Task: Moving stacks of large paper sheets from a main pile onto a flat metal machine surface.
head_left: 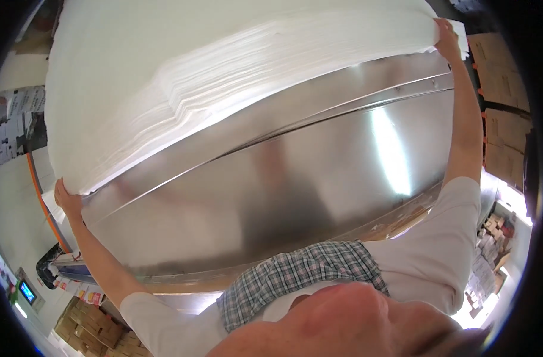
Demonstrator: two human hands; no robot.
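A wide stack of thin white sheets spreads across the far part of a shiny metal table. Its near edge shows many layers, stepped and slightly wavy; whether they are cloth or paper I cannot tell. My left hand grips the near left corner, fingers curled over the edge. At the near right corner my right hand is closed on the sheets, with that arm stretched far out. How many layers each hand has hold of is hidden.
A long seam crosses the metal top, which reflects a bright lamp. Brown cartons are stacked at the right, and more cartons sit at the lower left. An orange upright bar and a small lit screen are on the left.
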